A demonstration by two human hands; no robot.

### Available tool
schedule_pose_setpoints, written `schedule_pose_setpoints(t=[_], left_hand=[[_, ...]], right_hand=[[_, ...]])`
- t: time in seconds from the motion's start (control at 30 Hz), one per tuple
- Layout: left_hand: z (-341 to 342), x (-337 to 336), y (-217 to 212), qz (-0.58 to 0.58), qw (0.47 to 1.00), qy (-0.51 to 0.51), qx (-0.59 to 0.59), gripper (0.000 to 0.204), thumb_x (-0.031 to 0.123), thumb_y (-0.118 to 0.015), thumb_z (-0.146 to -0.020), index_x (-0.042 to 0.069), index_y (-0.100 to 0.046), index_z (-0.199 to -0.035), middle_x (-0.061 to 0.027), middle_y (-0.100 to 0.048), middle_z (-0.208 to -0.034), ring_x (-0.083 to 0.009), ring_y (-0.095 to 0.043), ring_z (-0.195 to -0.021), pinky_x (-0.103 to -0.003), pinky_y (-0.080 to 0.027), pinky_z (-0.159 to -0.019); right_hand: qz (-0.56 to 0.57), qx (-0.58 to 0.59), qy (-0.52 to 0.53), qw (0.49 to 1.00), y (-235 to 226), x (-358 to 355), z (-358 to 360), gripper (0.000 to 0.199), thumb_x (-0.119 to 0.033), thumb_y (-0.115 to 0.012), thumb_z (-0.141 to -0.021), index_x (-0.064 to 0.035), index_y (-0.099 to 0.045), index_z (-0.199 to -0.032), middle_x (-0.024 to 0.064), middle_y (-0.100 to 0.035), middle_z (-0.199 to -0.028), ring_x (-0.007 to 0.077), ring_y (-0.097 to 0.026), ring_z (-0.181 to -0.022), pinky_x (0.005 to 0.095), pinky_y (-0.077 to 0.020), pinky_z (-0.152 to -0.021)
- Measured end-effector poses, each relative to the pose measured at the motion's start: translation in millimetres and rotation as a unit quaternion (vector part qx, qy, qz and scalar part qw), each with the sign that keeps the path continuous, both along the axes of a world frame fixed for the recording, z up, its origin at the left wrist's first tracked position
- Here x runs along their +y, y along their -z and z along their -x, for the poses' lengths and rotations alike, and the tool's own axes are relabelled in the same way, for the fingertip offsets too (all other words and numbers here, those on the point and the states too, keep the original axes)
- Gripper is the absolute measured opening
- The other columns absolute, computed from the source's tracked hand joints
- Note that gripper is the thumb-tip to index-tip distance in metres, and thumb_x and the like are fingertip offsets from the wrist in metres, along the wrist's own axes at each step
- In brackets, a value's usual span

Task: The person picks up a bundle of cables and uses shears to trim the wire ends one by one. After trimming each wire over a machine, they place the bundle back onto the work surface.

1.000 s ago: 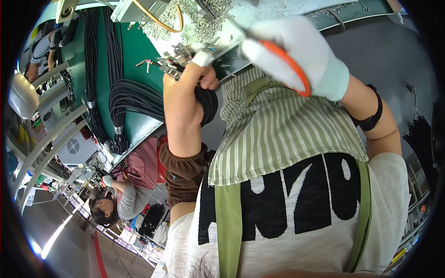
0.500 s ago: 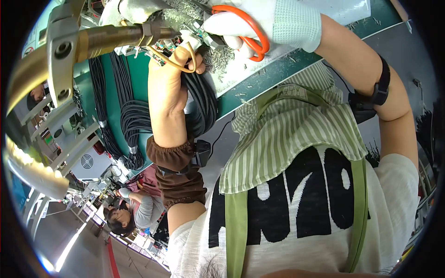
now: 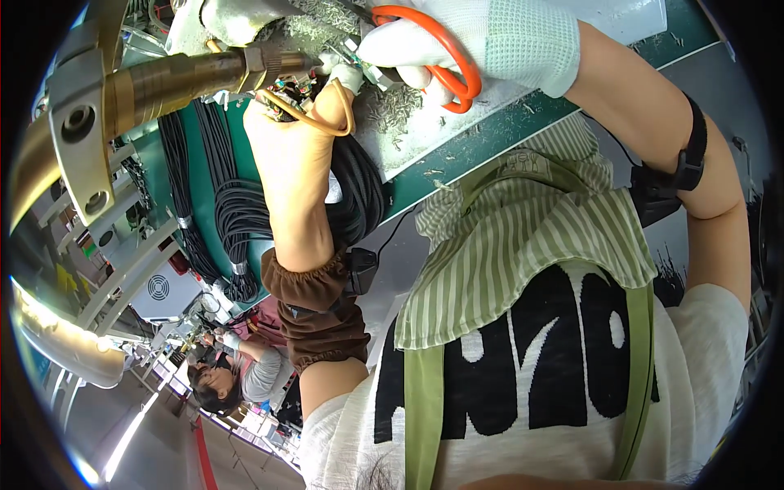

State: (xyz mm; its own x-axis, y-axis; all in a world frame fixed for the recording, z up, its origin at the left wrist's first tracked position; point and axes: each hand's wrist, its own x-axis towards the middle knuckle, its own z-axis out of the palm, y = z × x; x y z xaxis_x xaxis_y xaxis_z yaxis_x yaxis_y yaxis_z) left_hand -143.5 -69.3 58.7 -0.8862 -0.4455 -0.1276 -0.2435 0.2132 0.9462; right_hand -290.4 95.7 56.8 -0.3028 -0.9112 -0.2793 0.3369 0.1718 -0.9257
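In my gloved right hand (image 3: 433, 49) is a pair of scissors (image 3: 472, 77) with orange-red loop handles; its dark blades reach toward the top edge. My left hand (image 3: 298, 135) is closed, with a white covering on the thumb tip. It grips a small circuit board (image 3: 286, 90) with coloured components, mostly hidden by the fingers and a brass-coloured lamp arm. A yellow-tan loop (image 3: 347, 122) curves around the left thumb. Both hands meet over a white work surface (image 3: 412, 151), where many short metal clippings (image 3: 396, 110) are heaped beside them.
Coiled black cables (image 3: 237, 204) lie on the green table mat (image 3: 425, 184) at the left. The brass-coloured jointed arm (image 3: 180, 77) crosses at upper left, close to my left hand. Another person (image 3: 237, 380) sits at a bench farther off at lower left.
My left hand has turned slightly, and its thumb now reaches up toward the right hand. The scissors stay in the right hand. The view has shifted a little.
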Motion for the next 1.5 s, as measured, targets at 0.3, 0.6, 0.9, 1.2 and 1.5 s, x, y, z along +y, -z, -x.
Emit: schedule_pose_setpoints(t=[0.3, 0.6, 0.9, 1.2, 1.5], left_hand=[[-5, 3, -2, 0.065, 0.998, -0.009, -0.018, 0.020, 0.015, -0.074, -0.077, 0.001, -0.060, -0.079, 0.0013, -0.057, -0.064, -0.0049, -0.050, -0.054, -0.020, -0.040, -0.050], [3, 21, -9, 0.095, 0.994, -0.044, -0.029, 0.007, 0.005, -0.063, -0.078, 0.000, -0.058, -0.075, -0.0002, -0.056, -0.060, -0.0067, -0.051, -0.053, -0.020, -0.041, -0.049], [-6, 16, 4, -0.314, 0.948, -0.003, 0.052, 0.016, 0.015, -0.060, -0.088, 0.001, -0.055, -0.083, -0.0073, -0.059, -0.075, -0.0115, -0.052, -0.058, -0.024, -0.041, -0.052], [-54, 24, 2, -0.304, 0.948, -0.087, 0.047, 0.022, 0.012, -0.056, -0.090, -0.004, -0.051, -0.105, -0.0097, -0.059, -0.083, -0.0113, -0.045, -0.056, -0.025, -0.039, -0.050], [-57, 60, -25, -0.245, 0.968, 0.055, -0.024, 0.028, -0.006, -0.057, -0.083, -0.003, -0.051, -0.110, -0.0109, -0.061, -0.093, -0.0115, -0.054, -0.065, -0.024, -0.044, -0.056]], right_hand=[[0.021, -0.021, -0.008, 1.000, 6, -3, 6, 0.028, -0.022, -0.063, -0.085, 0.0031, -0.060, -0.072, 0.0096, -0.058, -0.056, 0.0163, -0.057, -0.045, 0.0282, -0.0430, -0.039], [-0.009, -0.047, -0.016, 0.999, -3, 0, 2, 0.023, -0.019, -0.063, -0.084, 0.0016, -0.061, -0.074, 0.0090, -0.058, -0.056, 0.0165, -0.057, -0.046, 0.0288, -0.0437, -0.041], [0.029, -0.074, -0.024, 0.997, -2, 4, -1, 0.024, -0.019, -0.063, -0.085, 0.0005, -0.059, -0.072, 0.0088, -0.058, -0.056, 0.0159, -0.057, -0.045, 0.0283, -0.0433, -0.041], [-0.008, 0.072, -0.070, 0.995, -13, 32, -2, 0.027, -0.023, -0.062, -0.086, 0.0005, -0.058, -0.074, 0.0084, -0.059, -0.058, 0.0144, -0.057, -0.046, 0.0279, -0.0452, -0.044], [0.040, 0.485, 0.016, 0.874, -8, 62, -43, 0.026, -0.026, -0.062, -0.086, -0.0013, -0.060, -0.078, 0.0058, -0.056, -0.057, 0.0143, -0.056, -0.050, 0.0282, -0.0440, -0.049]])
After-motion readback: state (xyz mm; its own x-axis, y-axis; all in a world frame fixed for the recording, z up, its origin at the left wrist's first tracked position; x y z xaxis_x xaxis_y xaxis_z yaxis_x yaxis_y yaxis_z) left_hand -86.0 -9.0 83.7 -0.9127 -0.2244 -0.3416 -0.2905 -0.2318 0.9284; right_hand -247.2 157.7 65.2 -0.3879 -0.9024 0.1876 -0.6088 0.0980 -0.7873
